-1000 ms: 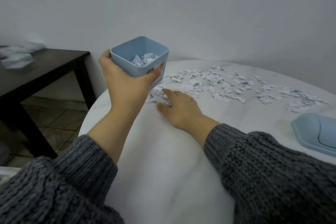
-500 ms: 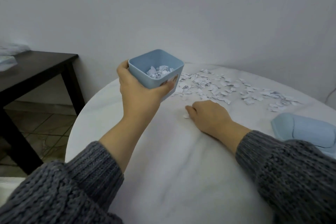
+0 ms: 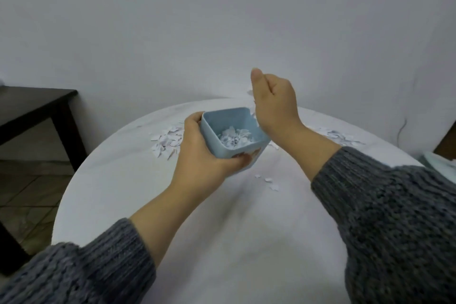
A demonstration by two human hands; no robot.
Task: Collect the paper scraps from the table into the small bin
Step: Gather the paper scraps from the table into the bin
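Observation:
My left hand (image 3: 204,155) grips the small light-blue bin (image 3: 254,159) by its near side and holds it tilted above the round white table (image 3: 222,242). White paper scraps (image 3: 234,137) lie in the bin's bottom. My right hand (image 3: 274,103) is raised just past the bin's far right corner. Its fingers are curled into a fist, and small white bits show at its edge. Loose scraps lie on the table in a pile (image 3: 165,140) left of the bin. More scraps lie to the right (image 3: 341,136), and a few lie nearer me (image 3: 269,181).
A dark wooden side table (image 3: 32,106) stands at the left over a tiled floor (image 3: 29,195). A pale blue lid-like object (image 3: 441,163) lies at the table's right edge. A thin cable (image 3: 401,128) runs down the wall behind it. The wall is close behind the table.
My right hand closed on scraps on the tabletop and rose to above the bin's far corner. My left hand brought the bin toward the table's middle and tilted it. My view shifted right.

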